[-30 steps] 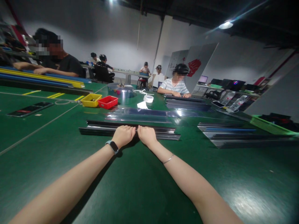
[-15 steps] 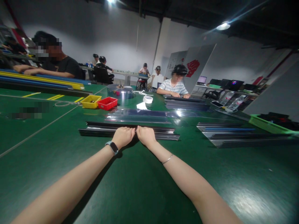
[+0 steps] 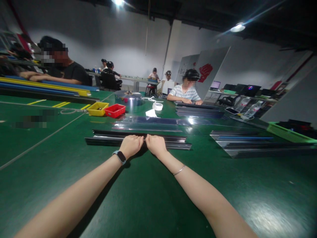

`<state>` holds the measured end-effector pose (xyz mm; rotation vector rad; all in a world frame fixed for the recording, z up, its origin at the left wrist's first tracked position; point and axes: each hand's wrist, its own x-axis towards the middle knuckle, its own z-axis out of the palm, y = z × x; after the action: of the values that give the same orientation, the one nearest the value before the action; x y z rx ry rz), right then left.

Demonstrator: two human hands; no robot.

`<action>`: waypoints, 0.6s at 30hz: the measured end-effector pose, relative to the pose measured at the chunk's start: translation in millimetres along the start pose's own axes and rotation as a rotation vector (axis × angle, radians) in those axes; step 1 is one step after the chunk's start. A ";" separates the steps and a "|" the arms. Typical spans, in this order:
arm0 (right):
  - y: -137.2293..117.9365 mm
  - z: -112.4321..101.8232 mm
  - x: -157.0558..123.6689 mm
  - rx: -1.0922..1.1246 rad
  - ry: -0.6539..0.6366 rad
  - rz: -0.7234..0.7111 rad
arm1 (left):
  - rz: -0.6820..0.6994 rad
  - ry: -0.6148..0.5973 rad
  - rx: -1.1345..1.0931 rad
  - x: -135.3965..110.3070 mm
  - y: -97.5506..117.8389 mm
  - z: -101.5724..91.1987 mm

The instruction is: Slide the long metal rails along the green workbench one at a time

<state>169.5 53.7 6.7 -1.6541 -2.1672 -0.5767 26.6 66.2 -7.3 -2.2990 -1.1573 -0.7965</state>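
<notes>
A black channel-shaped profile strip (image 3: 106, 141) lies crosswise on the green table (image 3: 148, 198), with raised walls along its near and far sides. My left hand (image 3: 132, 145), with a smart band at the wrist, is closed on its middle. Right beside it, my right hand (image 3: 156, 144), with a thin bracelet, is closed on the same strip. Thumbs and fingertips almost meet over the near wall. The fingers curl down out of sight, so their exact hold inside the channel is hidden.
Beyond the strip lie clear plastic strips (image 3: 148, 123), a tape roll (image 3: 158, 106), a yellow bin (image 3: 97, 109) and a red bin (image 3: 115, 111). More profiles (image 3: 247, 145) are at right, near a green basket (image 3: 289, 132). A co-worker (image 3: 185, 91) sits opposite; another person (image 3: 64, 66) works at left.
Both hands keep their place on the black strip. The whole view has shifted very slightly, with things appearing a little further right.
</notes>
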 end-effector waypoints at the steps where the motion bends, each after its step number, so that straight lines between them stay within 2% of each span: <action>1: 0.0 0.1 0.1 -0.008 -0.017 -0.001 | 0.005 0.009 -0.008 0.2 0.1 -0.7; 4: -0.1 0.6 0.4 -0.010 -0.043 -0.001 | 0.023 0.009 -0.022 0.4 0.6 -1.1; 8: -0.8 0.4 0.3 0.017 -0.004 0.014 | 0.007 -0.035 0.012 0.5 0.7 1.3; 18: -0.2 1.4 -0.8 0.043 -0.014 -0.056 | 0.021 -0.033 0.002 -0.1 0.9 0.5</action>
<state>169.4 53.7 5.1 -1.5852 -2.2263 -0.5314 27.5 66.0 -7.9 -2.3272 -1.1453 -0.7515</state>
